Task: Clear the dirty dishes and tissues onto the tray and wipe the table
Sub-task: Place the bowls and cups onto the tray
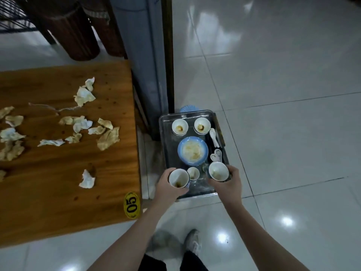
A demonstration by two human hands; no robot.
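Tray [162,137] near table [58,184] edge, tiled floor [283,94] at right.

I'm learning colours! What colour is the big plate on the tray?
The big round plate is light blue, smeared with food; head view.

A single wide-angle view, worn on the person's head, looks forward and steeply down from standing height. Both forearms enter at the bottom edge and run up to the left hand [166,185], gripping a cup [179,178], and the right hand [230,184], gripping a small bowl [218,171]. Both hands lie just below centre, at arm's reach from the lens. The tray [165,149] sits mid-frame beside the table's right edge. The table [68,192] fills the left side and the tiled floor [283,85] the right. A shoe [193,241] shows almost straight below (the lens also reaches dark furniture [78,36] at top left).
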